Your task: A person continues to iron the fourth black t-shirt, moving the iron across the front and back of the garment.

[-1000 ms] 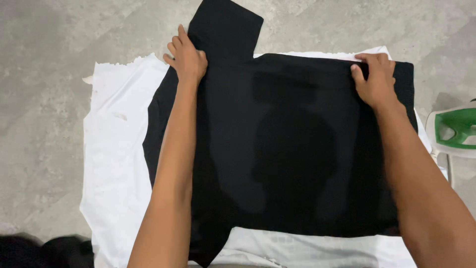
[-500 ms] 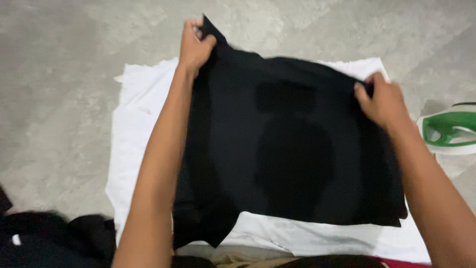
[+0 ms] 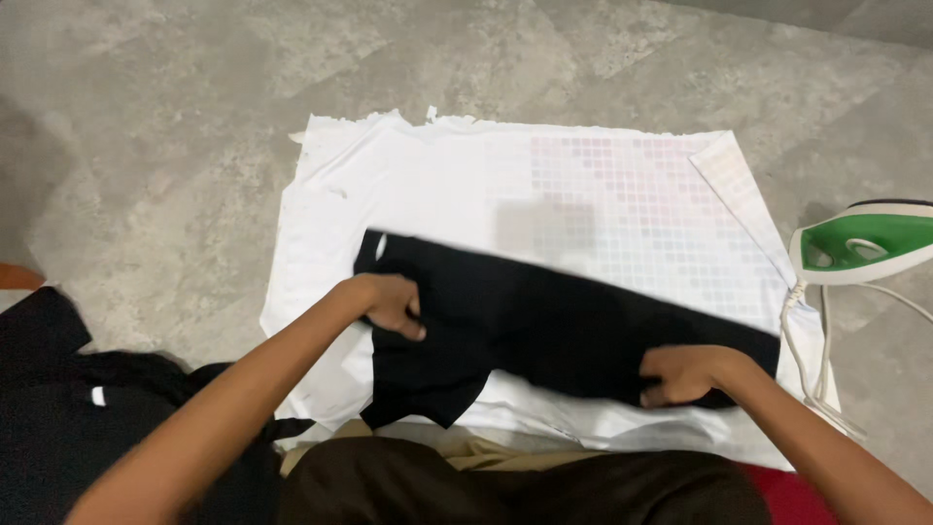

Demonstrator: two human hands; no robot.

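Both hands pinch the folded black garment [image 3: 564, 326]: left hand [image 3: 394, 303] at 9 o'clock, right hand [image 3: 685, 374] at 4 o'clock, keeping the fold flat on the white cloth [image 3: 437, 185].

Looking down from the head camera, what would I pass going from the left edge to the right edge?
Pile of dark clothes → left hand gripping the black garment → right hand at the garment's other end → green and white iron. All lie on or beside the white sheet on the grey floor.
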